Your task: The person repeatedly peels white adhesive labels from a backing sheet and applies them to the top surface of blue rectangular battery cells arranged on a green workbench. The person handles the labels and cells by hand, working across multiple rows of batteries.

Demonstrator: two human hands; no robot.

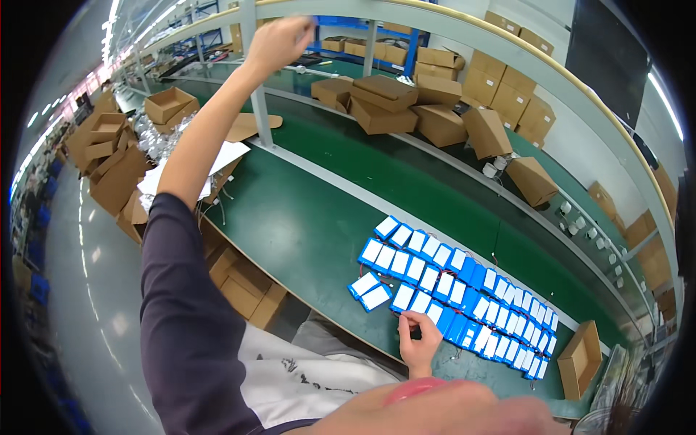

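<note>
Rows of blue packs (464,297) are already laid on the green bench (304,225), one near-edge pack being pinched by the right hand (419,341), while the raised left hand (279,42) is blurred, its grip undeterminable.

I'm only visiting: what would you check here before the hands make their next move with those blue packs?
1. Right hand rests at the near edge of the blue packs: ok.
2. Left hand is raised by the overhead rail; what it holds: cannot tell.
3. Packs lie in tidy rows on the green table: ok.
4. Red wires free of tangles: cannot tell.
5. Open cardboard box stands beside the packs: ok.
</note>
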